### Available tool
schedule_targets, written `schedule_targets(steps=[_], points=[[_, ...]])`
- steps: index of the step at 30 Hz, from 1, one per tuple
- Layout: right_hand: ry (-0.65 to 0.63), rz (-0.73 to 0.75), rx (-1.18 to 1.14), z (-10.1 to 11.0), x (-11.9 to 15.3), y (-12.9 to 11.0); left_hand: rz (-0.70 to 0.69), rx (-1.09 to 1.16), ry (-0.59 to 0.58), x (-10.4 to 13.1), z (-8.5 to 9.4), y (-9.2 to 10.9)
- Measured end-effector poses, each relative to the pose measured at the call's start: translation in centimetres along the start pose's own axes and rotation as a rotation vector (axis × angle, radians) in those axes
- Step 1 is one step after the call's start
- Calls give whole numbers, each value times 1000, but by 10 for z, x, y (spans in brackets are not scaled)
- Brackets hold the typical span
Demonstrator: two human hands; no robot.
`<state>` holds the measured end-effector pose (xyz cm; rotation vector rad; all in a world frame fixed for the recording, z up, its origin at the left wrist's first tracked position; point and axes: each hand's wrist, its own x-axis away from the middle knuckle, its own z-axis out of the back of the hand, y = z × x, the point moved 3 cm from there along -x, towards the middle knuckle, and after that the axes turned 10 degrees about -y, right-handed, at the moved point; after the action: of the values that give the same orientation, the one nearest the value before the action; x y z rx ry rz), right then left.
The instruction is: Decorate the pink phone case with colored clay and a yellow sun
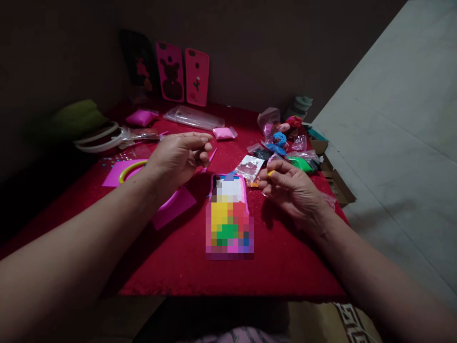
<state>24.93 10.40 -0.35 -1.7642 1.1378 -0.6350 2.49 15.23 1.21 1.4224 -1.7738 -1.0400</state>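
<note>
My right hand [291, 188] pinches a small bit of yellow clay [271, 173] between thumb and fingertips, above the right part of the table. Over the middle of the table hangs my left hand [183, 155], its fingers curled and thumb against the forefinger; what it holds, if anything, is too small to make out. Between and below the hands lies a phone case [228, 188] with a pink rim and coloured patches, its lower part blurred into blocks. Neither hand touches it. Just left of my right hand is a clear packet [250, 166].
Bags of coloured clay [278, 140] crowd the right side. Decorated phone cases [197, 76] lean on the back wall, with clear cases [194, 117] before them. Pink sheets [174, 209], a yellow ring [130, 170] and white hoops [103, 138] lie left. A cardboard box [337, 183] stands beyond the right edge.
</note>
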Motion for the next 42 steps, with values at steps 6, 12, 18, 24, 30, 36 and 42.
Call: schedule_targets(steps=[6, 12, 18, 24, 30, 36, 42], points=[[18, -19, -4, 2, 0, 3, 16, 6, 15, 0, 2, 0], [12, 0, 35, -1, 1, 1, 42, -11, 61, 1, 2, 0], [0, -1, 43, -4, 3, 1, 69, -33, 83, 0, 3, -1], [20, 14, 51, -4, 4, 0, 79, -48, 84, 1, 3, -2], [61, 17, 60, -4, 5, -1, 81, -49, 95, 1, 3, -2], [23, -14, 61, -3, 3, 1, 87, -54, 87, 1, 2, -2], [-31, -35, 40, -6, 1, 3, 68, -66, 90, -1, 3, -4]])
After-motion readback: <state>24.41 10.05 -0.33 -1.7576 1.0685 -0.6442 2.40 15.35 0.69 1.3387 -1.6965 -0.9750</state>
